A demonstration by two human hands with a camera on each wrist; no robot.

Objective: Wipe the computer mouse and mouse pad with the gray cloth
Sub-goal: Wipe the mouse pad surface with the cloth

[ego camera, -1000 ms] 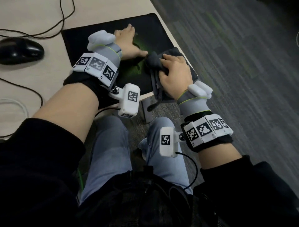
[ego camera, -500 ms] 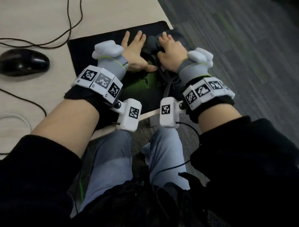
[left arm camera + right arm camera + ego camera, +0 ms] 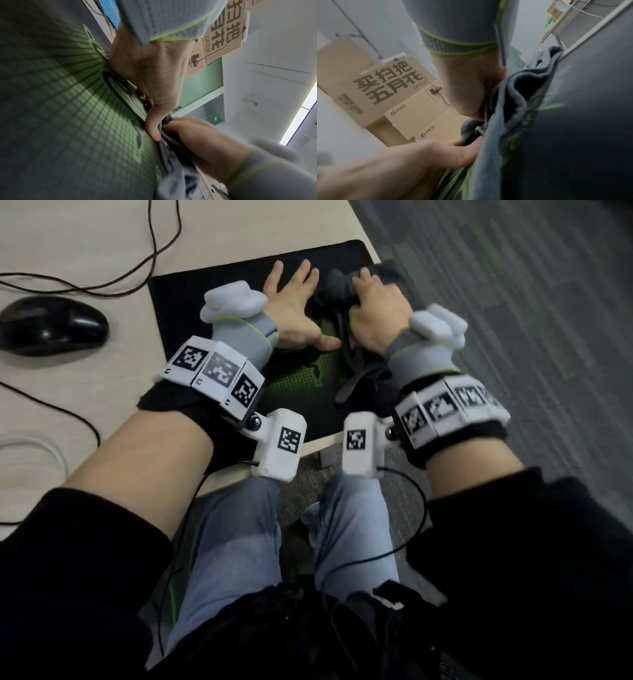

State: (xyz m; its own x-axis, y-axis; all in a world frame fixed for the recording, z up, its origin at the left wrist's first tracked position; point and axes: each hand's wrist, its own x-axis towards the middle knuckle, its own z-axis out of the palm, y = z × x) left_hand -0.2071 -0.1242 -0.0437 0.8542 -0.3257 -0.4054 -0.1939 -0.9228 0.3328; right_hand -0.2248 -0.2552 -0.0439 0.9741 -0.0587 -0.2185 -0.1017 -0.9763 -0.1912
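Desk mouse pad: left hand flat, fingers spread; right hand gripping gray cloth.

Right hand fingertips buried in the gray cloth; the mouse pad beneath the cloth is hidden.

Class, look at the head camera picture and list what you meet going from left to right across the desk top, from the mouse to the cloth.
computer mouse → left hand, flat on the mouse pad → right hand, gripping the gray cloth
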